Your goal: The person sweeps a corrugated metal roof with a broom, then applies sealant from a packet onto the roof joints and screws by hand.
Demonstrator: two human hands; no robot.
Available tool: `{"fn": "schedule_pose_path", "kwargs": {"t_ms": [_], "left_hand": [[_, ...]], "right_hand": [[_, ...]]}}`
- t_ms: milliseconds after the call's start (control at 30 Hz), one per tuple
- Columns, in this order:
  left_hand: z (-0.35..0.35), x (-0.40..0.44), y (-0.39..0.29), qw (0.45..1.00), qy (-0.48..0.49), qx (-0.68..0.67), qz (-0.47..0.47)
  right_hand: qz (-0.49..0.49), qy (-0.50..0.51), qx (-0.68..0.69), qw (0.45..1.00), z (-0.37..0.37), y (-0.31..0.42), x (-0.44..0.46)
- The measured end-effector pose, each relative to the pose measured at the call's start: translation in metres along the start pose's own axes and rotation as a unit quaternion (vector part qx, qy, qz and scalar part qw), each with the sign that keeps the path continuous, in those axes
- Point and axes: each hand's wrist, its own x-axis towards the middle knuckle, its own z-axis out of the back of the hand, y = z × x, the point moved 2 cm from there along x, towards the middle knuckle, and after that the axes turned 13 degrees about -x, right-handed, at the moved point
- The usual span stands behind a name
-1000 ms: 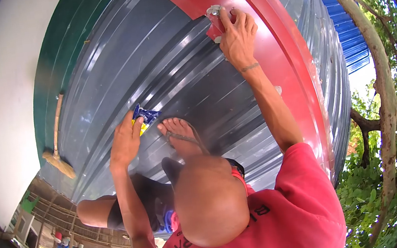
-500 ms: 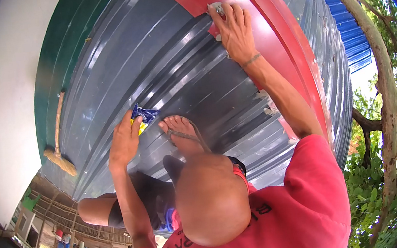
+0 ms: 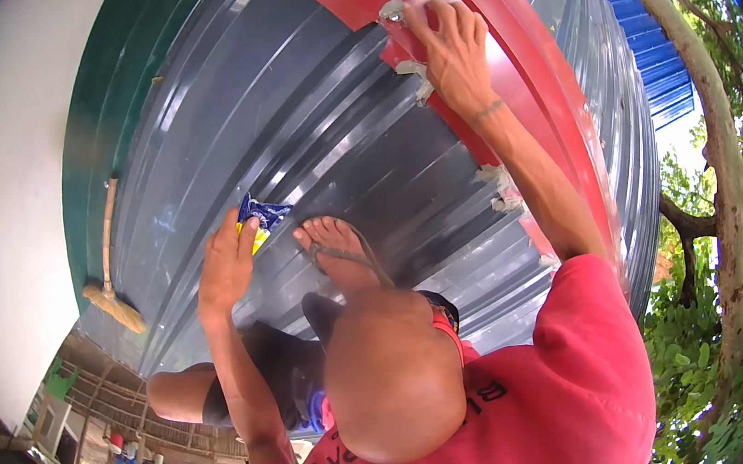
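Note:
My left hand [image 3: 224, 257] grips a crumpled blue and yellow plastic packet [image 3: 260, 218] just above the dark corrugated metal roof sheet [image 3: 218, 112]. My right hand [image 3: 459, 59] is spread over the red metal flashing [image 3: 515, 38], its index fingertip beside a grey-white lump of paste [image 3: 392, 11] around a screw head. Nothing shows in that hand. Below it, another smear of paste [image 3: 416, 78] lies along the edge of the flashing, and a further patch of paste [image 3: 503, 188] sits nearer my arm.
A wooden-handled brush [image 3: 112, 296] lies at left near the green roof edge trim [image 3: 103, 126]. My sandalled foot [image 3: 336, 241] stands on the ribbed sheet. Tree branches [image 3: 722, 152] rise at right, beside a blue roof [image 3: 658, 58].
My right hand has shifted slightly right and downward off the lump at the screw, uncovering it and the smear below. My left hand with the packet has moved slightly left.

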Motion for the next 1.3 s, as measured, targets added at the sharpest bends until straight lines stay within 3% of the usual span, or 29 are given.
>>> {"fn": "schedule_pose_path", "kwargs": {"t_ms": [200,300,400,600,733,933,1133,1300], "left_hand": [[0.0,0.002,-0.014,1.0,0.006,0.008,0.001],[-0.001,0.005,-0.01,0.999,-0.017,-0.007,-0.034],[-0.001,0.005,-0.014,0.999,-0.009,-0.001,-0.032],[-0.003,0.004,-0.007,0.999,0.007,0.023,-0.024],[-0.004,-0.001,-0.007,0.999,-0.007,0.014,-0.036],[0.0,-0.004,-0.012,1.0,-0.006,0.01,-0.024],[0.001,-0.003,-0.011,1.0,0.0,0.009,-0.009],[0.0,-0.002,-0.003,0.999,0.001,0.019,-0.03]], "right_hand": [[0.071,-0.007,-0.101,0.992,-0.017,0.01,0.02],[0.061,-0.002,-0.103,0.993,-0.017,0.002,0.019],[0.038,0.004,-0.095,0.995,-0.013,-0.009,0.014],[-0.059,0.0,0.044,0.997,-0.012,0.008,-0.016],[-0.097,0.033,0.016,0.995,-0.01,0.021,-0.018],[-0.143,0.005,0.062,0.988,-0.019,0.027,-0.001],[-0.072,-0.026,0.012,0.997,-0.033,0.028,0.008],[0.026,0.02,-0.073,0.997,-0.019,0.02,-0.005]]}}
